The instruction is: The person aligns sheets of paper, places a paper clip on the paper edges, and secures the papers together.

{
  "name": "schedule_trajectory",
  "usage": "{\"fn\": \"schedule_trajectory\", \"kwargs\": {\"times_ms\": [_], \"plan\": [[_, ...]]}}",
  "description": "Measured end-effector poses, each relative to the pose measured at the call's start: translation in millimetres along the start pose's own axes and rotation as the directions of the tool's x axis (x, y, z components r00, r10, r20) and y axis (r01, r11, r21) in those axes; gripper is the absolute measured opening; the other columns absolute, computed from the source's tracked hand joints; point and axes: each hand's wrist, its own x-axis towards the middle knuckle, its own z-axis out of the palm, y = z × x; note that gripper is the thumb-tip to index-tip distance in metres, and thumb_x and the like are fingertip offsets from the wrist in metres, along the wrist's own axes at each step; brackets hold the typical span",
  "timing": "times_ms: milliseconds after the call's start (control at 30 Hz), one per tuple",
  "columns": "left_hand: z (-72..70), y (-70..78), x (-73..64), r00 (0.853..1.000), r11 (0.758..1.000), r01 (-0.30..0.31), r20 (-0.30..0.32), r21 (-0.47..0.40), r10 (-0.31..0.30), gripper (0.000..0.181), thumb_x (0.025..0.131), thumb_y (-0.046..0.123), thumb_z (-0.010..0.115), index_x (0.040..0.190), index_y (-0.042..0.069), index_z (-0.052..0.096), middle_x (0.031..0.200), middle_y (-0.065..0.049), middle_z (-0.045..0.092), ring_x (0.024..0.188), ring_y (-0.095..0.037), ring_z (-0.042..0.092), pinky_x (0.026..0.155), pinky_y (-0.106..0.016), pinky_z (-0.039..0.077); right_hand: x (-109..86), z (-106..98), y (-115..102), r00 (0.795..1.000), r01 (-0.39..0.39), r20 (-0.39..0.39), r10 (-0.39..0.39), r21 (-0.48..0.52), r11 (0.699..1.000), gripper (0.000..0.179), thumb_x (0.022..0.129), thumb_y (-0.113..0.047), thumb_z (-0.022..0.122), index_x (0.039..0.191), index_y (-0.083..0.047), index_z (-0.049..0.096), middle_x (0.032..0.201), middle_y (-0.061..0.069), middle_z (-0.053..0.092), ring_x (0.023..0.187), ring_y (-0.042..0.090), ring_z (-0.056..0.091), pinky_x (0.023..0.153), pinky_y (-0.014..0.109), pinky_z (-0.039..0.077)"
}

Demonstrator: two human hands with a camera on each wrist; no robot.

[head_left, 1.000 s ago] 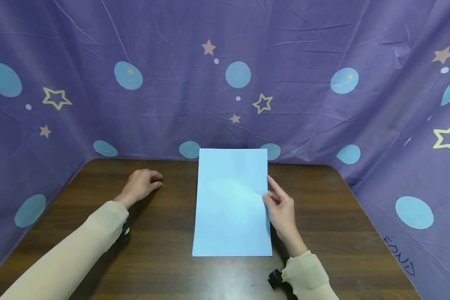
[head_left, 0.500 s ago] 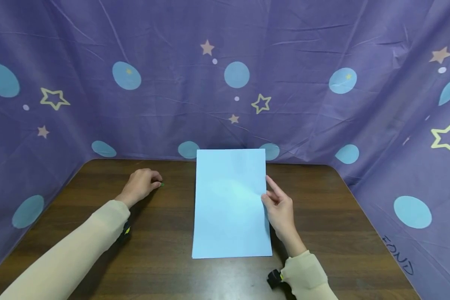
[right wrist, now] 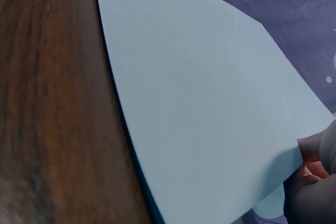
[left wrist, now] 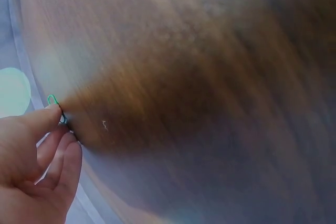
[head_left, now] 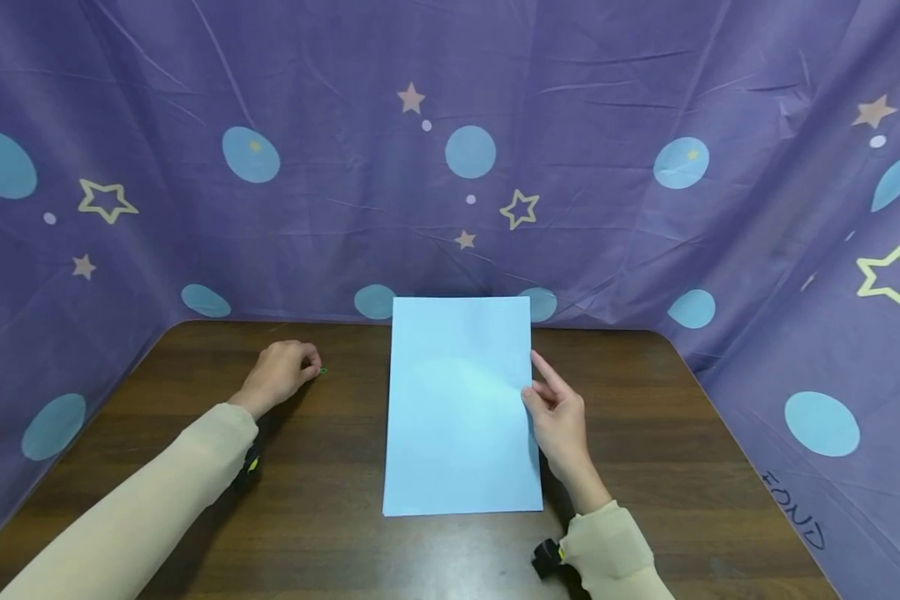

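My left hand [head_left: 273, 375] is at the back left of the table and pinches a small green paper clip [left wrist: 52, 99] between thumb and fingertips. One rounded wire end of the clip sticks out past the thumb in the left wrist view; the rest is partly hidden by the fingers. With my right hand [head_left: 564, 425] I grip the right edge of light blue paper [head_left: 461, 408], thumb on the front face and index finger stretched along the edge. The paper is upright in format, and its top overlaps the curtain in the head view.
Both hands work over a brown wood-grain table [head_left: 322, 517] with rounded back corners. A purple curtain [head_left: 330, 167] printed with stars and blue dots encloses its back and sides. A black wrist camera [head_left: 547, 558] hangs under the right sleeve.
Both hands keep their holds on the clip and the paper. The whole head view has shifted very slightly; the paper's tilt differs only a little.
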Motion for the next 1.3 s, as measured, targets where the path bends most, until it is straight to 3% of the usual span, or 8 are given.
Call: {"fn": "schedule_trajectory", "kwargs": {"times_ms": [300, 500, 633, 1000, 1300], "plan": [[-0.9, 0.0, -1.9, 1.000, 0.999, 0.021, -0.017, -0.042, -0.022, 0.010, 0.101, 0.004, 0.069, 0.092, 0.008, 0.067, 0.083, -0.005, 0.068, 0.072, -0.021, 0.055, 0.071, -0.041, 0.048, 0.1, 0, -1, 1.000, -0.023, -0.005, 0.023, -0.010, 1.000, 0.059, 0.104, -0.001, 0.066, 0.152, -0.033, 0.059, 0.098, 0.015, 0.066, 0.073, 0.012, 0.050, 0.064, 0.019, 0.046], [0.5, -1.7, -5.7, 0.998, 0.991, 0.039, -0.037, -0.124, -0.044, 0.002, 0.102, 0.007, 0.071, 0.100, 0.006, 0.072, 0.094, -0.009, 0.076, 0.088, -0.029, 0.069, 0.080, -0.049, 0.055, 0.4, 1, -1, 0.999, -0.045, -0.005, 0.045, -0.005, 0.999, 0.059, 0.104, -0.001, 0.067, 0.152, -0.033, 0.060, 0.098, 0.013, 0.065, 0.075, 0.012, 0.052, 0.066, 0.019, 0.047], [0.9, 0.2, -6.4, 0.995, 0.981, 0.064, -0.064, -0.185, -0.077, 0.007, 0.102, 0.010, 0.071, 0.106, 0.006, 0.076, 0.100, -0.011, 0.077, 0.097, -0.033, 0.070, 0.087, -0.054, 0.056, 0.4, 1, -2, 0.999, -0.037, -0.004, 0.037, -0.007, 0.999, 0.059, 0.103, -0.001, 0.067, 0.152, -0.033, 0.060, 0.097, 0.014, 0.065, 0.075, 0.012, 0.051, 0.065, 0.019, 0.047], [-1.2, 7.0, -5.6, 0.985, 0.972, 0.077, -0.134, -0.223, -0.109, 0.011, 0.105, 0.015, 0.069, 0.106, 0.008, 0.077, 0.101, -0.009, 0.078, 0.098, -0.032, 0.072, 0.086, -0.051, 0.056, 1.4, 2, -2, 0.999, -0.046, -0.010, 0.046, -0.012, 0.999, 0.061, 0.103, 0.001, 0.067, 0.152, -0.034, 0.060, 0.093, 0.009, 0.065, 0.070, 0.011, 0.047, 0.062, 0.019, 0.043], [-3.0, 9.8, -8.4, 0.981, 0.963, 0.104, -0.133, -0.248, -0.140, 0.016, 0.108, 0.019, 0.066, 0.110, 0.007, 0.076, 0.105, -0.013, 0.077, 0.101, -0.035, 0.070, 0.087, -0.054, 0.056, 1.4, 1, -3, 0.999, -0.040, -0.006, 0.040, -0.008, 0.999, 0.061, 0.103, 0.001, 0.067, 0.151, -0.036, 0.060, 0.095, 0.013, 0.064, 0.072, 0.012, 0.049, 0.064, 0.019, 0.046]]}}
